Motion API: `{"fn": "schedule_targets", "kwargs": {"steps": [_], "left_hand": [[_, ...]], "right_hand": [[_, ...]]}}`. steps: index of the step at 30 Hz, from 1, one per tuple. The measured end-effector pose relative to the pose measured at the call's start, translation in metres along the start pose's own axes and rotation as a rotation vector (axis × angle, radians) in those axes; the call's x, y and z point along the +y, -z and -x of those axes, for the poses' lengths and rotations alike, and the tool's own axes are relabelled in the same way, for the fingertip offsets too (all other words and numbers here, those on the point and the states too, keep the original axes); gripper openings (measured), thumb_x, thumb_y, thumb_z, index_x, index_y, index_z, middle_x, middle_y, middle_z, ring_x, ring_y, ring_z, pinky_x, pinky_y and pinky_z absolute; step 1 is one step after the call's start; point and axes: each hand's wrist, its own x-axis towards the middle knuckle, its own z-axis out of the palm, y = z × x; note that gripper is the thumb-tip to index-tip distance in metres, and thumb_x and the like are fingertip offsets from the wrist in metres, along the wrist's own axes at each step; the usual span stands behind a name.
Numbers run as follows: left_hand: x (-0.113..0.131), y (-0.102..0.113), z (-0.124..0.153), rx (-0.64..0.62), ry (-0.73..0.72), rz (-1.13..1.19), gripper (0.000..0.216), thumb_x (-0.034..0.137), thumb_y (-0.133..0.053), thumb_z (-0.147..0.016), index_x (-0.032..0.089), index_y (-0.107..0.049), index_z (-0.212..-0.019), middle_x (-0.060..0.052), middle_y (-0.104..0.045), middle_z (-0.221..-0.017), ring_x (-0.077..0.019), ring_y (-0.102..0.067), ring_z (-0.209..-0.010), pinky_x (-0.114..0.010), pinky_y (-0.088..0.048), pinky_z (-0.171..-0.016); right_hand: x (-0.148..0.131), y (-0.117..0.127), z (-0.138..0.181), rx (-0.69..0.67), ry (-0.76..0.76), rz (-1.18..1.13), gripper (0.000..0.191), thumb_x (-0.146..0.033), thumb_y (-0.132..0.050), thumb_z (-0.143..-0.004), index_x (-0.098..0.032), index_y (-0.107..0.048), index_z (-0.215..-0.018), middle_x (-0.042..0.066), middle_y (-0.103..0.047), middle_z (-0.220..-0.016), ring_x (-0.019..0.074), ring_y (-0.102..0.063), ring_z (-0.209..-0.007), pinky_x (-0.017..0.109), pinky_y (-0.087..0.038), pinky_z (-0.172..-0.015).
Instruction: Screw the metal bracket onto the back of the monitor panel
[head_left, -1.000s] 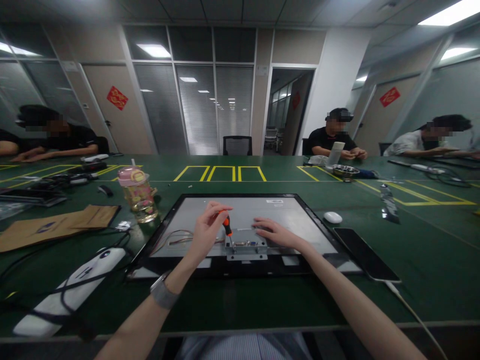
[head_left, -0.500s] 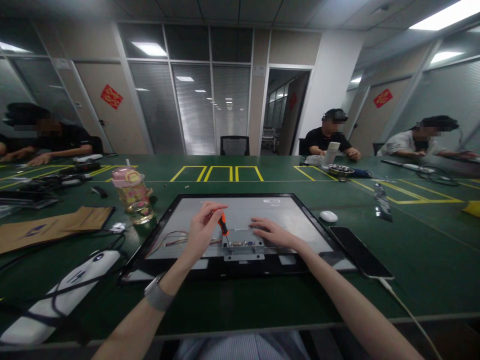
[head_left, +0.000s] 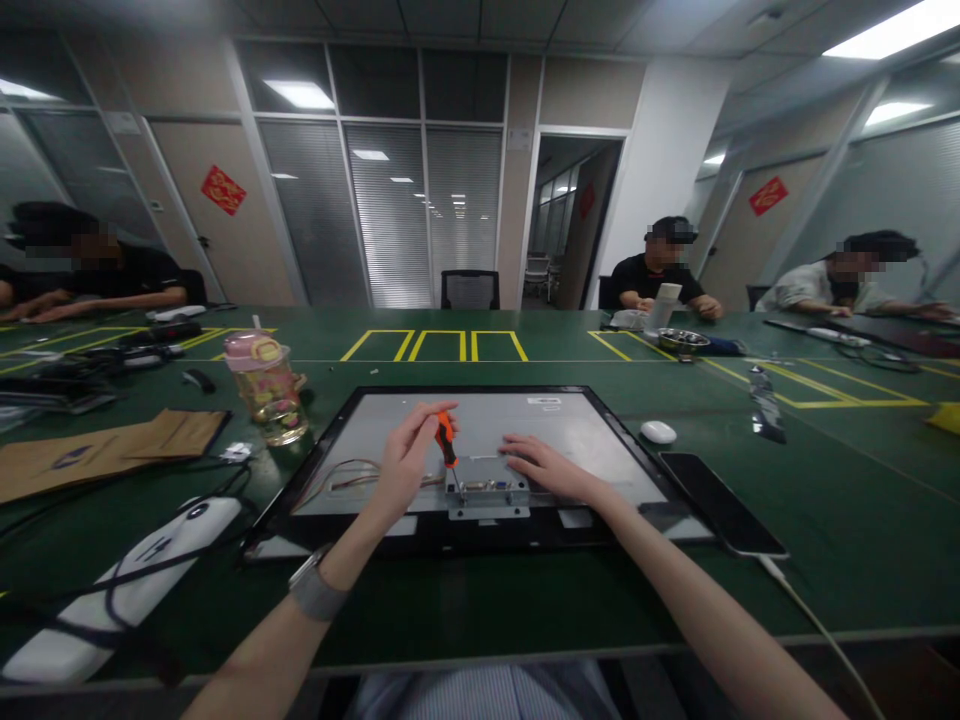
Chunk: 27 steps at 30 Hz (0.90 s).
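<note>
A flat monitor panel (head_left: pixel 570 425) lies face down on the green table, its grey metal back up inside a black frame. My left hand (head_left: pixel 405 460) is closed round an orange-handled screwdriver (head_left: pixel 446 445), held nearly upright with its tip on the small metal bracket (head_left: pixel 487 497) near the panel's front edge. My right hand (head_left: pixel 541 464) lies flat, fingers stretched out, on the panel just behind that bracket. Thin coloured wires (head_left: pixel 345 478) run across the panel's left part.
A pink-lidded drink bottle (head_left: pixel 266 388) stands left of the panel, with brown envelopes (head_left: pixel 112 445) and a white cabled device (head_left: pixel 120 590) nearer me. A white mouse (head_left: pixel 658 432) and a black phone (head_left: pixel 720 505) lie to the right. Three other people sit at the far side.
The view drifted slightly left between the earliest frame and now. My left hand has turned the screwdriver a little on the bracket. My right hand stays flat on the panel.
</note>
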Motion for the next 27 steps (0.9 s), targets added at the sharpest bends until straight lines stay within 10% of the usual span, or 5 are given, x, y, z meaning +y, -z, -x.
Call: {"fn": "schedule_targets", "kwargs": {"steps": [27], "left_hand": [[-0.005,-0.004,0.003,0.089,0.019,0.008,0.030,0.038,-0.053,-0.092,0.017,-0.068,-0.107,-0.007,-0.066,-0.095,-0.0179,-0.063,-0.087,-0.032,-0.052,-0.083]], "right_hand": [[0.000,-0.004,0.001,0.030,0.017,0.045,0.047,-0.048,-0.037,-0.097,-0.022,-0.058,-0.130,0.009,-0.048,-0.146,0.0249,-0.040,-0.137,0.045,-0.027,-0.116]]}}
